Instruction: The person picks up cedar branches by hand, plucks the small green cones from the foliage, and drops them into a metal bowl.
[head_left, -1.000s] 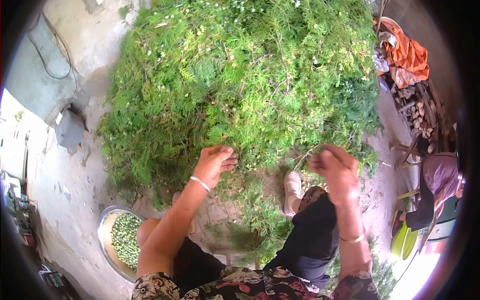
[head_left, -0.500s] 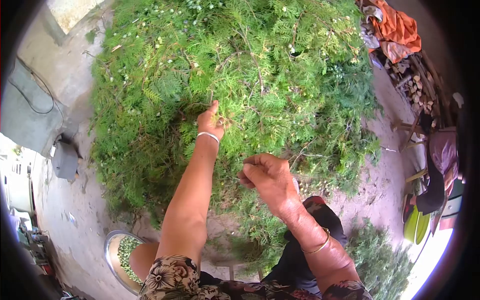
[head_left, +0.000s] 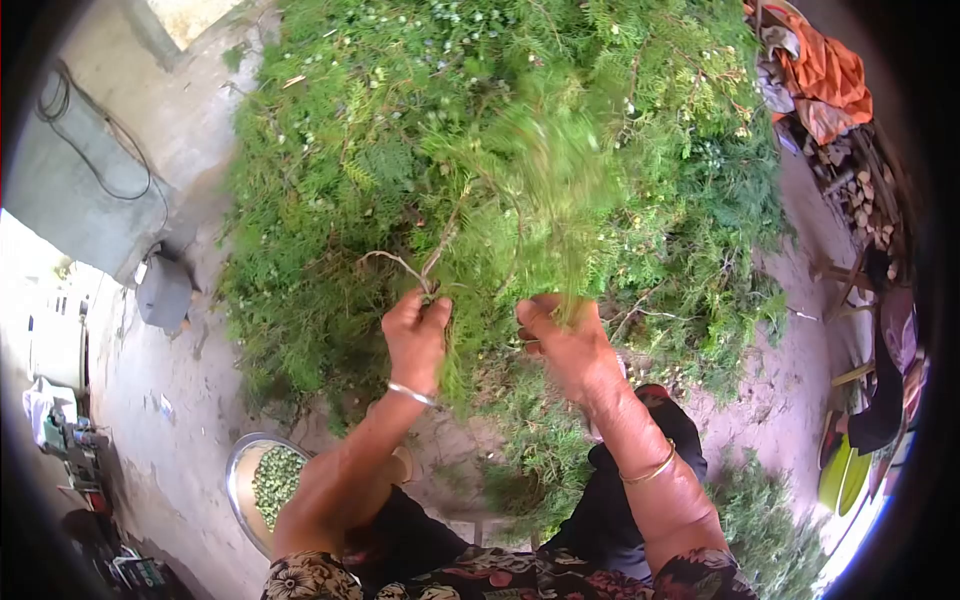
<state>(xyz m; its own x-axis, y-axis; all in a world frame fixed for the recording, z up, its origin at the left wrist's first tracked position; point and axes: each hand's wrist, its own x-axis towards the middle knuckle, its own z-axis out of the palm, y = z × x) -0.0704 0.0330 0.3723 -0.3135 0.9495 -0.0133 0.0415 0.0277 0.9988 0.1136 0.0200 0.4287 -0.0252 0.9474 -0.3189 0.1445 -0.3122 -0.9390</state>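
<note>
Over the big green pile (head_left: 340,200), the left hand (head_left: 415,340) now has a branch (head_left: 443,243). Half a second ago, that hand was reaching into the pile; now it is back near the knees. Its thumb and fingers pinch the bare stem with no gap. The branch points up and away, and its leafy part is a blur, so it seems to be moving. That puts it close to both hands. The right hand (head_left: 565,335) is just beside it, fingers curled in, but I cannot tell if they grip any leaves. A bowl (head_left: 240,492) of green berries (head_left: 276,482) sits by the left arm.
</note>
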